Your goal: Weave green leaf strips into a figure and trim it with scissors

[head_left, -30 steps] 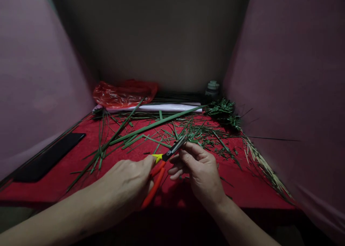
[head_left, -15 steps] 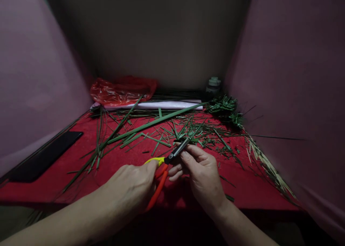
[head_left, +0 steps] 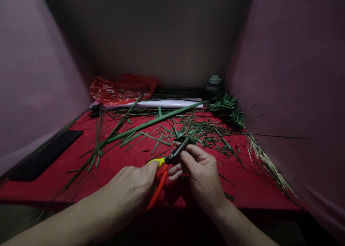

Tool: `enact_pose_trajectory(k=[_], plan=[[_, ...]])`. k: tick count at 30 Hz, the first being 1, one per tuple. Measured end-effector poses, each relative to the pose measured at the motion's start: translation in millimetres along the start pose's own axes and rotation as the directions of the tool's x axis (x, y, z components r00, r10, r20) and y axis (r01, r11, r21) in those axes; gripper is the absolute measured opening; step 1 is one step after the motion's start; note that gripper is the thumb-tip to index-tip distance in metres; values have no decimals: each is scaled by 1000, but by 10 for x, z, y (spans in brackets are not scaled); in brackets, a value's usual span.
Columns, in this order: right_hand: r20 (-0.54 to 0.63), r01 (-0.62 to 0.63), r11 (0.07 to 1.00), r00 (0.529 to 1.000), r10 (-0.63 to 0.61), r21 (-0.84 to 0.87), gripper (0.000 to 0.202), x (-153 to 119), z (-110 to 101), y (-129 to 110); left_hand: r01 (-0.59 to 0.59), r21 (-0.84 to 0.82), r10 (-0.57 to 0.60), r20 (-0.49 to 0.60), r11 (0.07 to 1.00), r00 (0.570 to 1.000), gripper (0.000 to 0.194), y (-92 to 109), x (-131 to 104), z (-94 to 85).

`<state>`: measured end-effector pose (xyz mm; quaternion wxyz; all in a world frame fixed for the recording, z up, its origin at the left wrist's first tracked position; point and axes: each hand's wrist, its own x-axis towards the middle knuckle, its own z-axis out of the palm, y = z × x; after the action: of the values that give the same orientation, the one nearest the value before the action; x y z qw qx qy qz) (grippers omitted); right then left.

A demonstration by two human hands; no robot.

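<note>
My left hand (head_left: 137, 185) is wrapped round the yellow and orange handles of the scissors (head_left: 170, 157). The dark blades point up and to the right and look nearly closed. Beside the blades, my right hand (head_left: 201, 170) has its thumb and index finger pinched on a small dark green piece (head_left: 179, 140), partly hidden by the blades and fingers. Its lower fingers curl beneath the scissors. Cut green strips (head_left: 203, 131) lie scattered just beyond both hands on the red cloth (head_left: 115, 170).
A long green stalk (head_left: 159, 119) crosses the cloth. Behind are a red plastic bag (head_left: 118, 89), a white roll (head_left: 172, 104) and a bottle (head_left: 214, 83). A green bundle (head_left: 226, 107) lies at right, a black flat object (head_left: 45, 156) at left. Pink sheets flank both sides.
Both hands and the scissors have hardly moved. The camera view has shifted very slightly.
</note>
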<state>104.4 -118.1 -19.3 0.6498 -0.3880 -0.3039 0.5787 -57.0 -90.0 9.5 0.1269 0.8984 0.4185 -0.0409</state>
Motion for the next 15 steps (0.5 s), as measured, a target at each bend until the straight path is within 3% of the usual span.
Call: enact_pose_trajectory(k=[15], plan=[[1,1,1000,1000,-1,-9,14,-21,-16,17,-59,93,58,15,994,998,22,-34,-38,110]])
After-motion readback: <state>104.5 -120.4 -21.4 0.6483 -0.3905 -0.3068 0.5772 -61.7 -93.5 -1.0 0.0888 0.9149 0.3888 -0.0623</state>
